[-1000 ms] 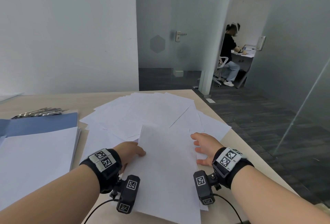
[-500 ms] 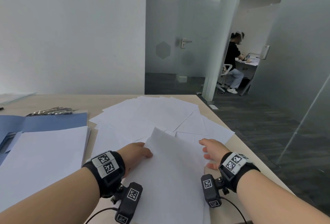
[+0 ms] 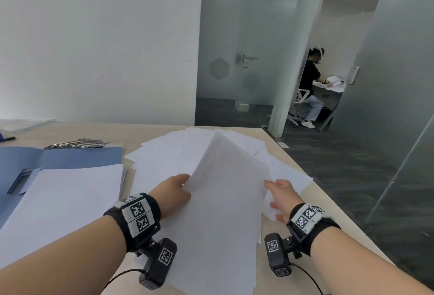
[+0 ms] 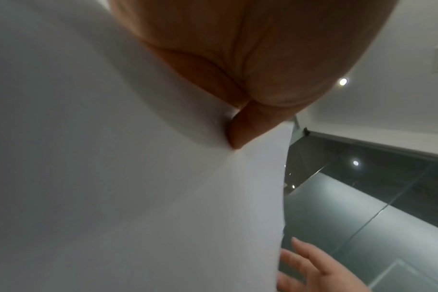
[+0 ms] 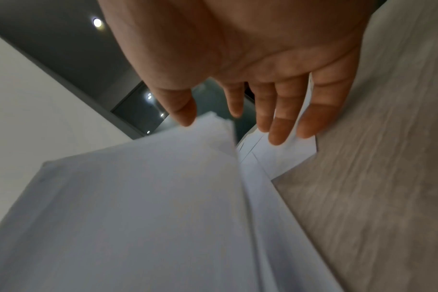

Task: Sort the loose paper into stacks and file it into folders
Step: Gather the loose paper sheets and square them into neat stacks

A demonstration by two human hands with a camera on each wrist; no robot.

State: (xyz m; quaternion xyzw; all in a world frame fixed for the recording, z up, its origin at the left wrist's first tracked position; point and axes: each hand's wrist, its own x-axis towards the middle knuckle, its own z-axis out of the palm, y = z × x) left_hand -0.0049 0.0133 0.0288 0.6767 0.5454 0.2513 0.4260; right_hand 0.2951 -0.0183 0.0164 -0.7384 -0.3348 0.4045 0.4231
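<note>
The left hand (image 3: 172, 192) is pinching the left edge of a small stack of sheets (image 3: 225, 200), which is tilting up off the bench (image 3: 303, 165), long axis running away from the person. The right hand (image 3: 281, 197) is hovering beside it with fingers (image 5: 278, 128) spread and relaxed. An open blue folder (image 3: 70, 157) is holding a neat paper pile (image 3: 65, 196); loose sheets (image 3: 178, 149) are lying fanned beyond.
</note>
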